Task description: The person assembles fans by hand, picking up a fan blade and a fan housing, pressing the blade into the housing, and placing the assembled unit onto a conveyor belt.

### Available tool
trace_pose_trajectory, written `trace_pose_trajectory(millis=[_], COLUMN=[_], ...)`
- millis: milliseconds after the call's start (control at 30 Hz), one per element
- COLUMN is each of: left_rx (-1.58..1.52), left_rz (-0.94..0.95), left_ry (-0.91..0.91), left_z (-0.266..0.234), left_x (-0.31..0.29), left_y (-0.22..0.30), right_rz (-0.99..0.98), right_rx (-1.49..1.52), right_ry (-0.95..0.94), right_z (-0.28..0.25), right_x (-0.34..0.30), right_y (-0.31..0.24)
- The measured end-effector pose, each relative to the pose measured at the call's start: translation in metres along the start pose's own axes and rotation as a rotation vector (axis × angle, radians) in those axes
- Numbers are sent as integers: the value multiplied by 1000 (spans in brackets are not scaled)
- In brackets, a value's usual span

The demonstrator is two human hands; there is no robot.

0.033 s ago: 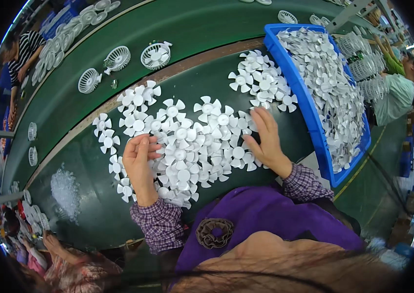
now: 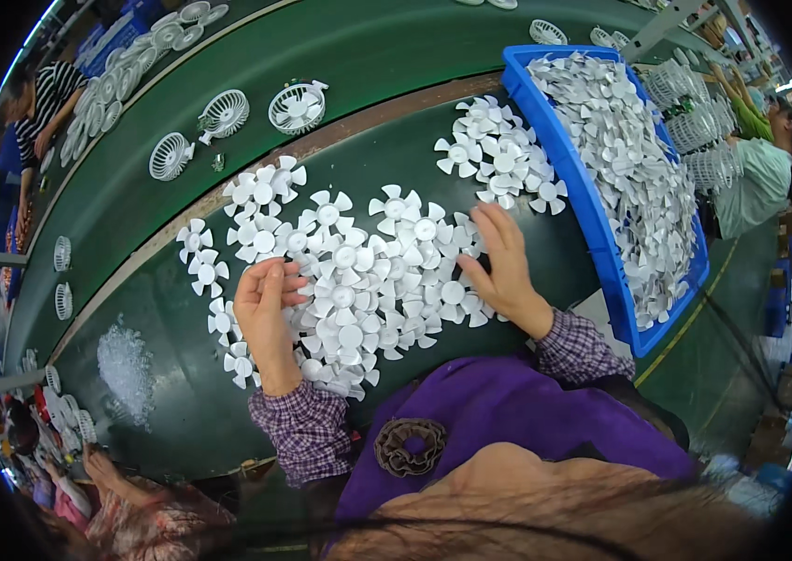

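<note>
White plastic fan blades (image 2: 349, 337) lie in a wide loose heap on the dark green worktable, and my hands are at its two sides. Over the left part of the heap is my left hand (image 2: 267, 304), its fingers curled in and the thumb laid against them. Whether anything is inside that grip is hidden. My right hand (image 2: 505, 266) is at the heap's right edge, fingers stretched out and thumb apart, holding nothing. Its thumb and fingertips are close to the outermost blades. A smaller group of fan blades (image 2: 505, 154) lies beyond my right hand.
A blue bin (image 2: 592, 220) full of fan blades stands at the right. Behind a raised brown edge, a green conveyor (image 2: 358, 61) carries white fan housings (image 2: 171, 155). Small clear pieces (image 2: 126, 369) are piled at the left. Several people work around the line.
My right hand has shifted slightly to the left and up, toward the fan blades. The left hand has hardly moved.
</note>
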State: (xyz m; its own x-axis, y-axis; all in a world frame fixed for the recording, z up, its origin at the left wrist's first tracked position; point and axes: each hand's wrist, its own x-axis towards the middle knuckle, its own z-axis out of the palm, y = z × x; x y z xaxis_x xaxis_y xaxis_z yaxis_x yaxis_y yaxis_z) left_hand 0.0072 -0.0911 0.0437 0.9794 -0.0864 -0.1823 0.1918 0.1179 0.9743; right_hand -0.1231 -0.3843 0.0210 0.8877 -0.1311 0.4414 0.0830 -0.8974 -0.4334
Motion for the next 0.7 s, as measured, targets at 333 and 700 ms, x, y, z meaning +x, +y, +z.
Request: trace_pose_trajectory(millis=[333,700], left_rx=[11,-38], left_rz=[34,35], left_ry=[0,12], left_z=[2,-6], left_x=[-2,-3], left_y=[6,4], right_rz=[-128,-117], right_rx=[209,-170], right_ry=[25,178], right_z=[64,32], right_x=[62,102], right_y=[-37,32])
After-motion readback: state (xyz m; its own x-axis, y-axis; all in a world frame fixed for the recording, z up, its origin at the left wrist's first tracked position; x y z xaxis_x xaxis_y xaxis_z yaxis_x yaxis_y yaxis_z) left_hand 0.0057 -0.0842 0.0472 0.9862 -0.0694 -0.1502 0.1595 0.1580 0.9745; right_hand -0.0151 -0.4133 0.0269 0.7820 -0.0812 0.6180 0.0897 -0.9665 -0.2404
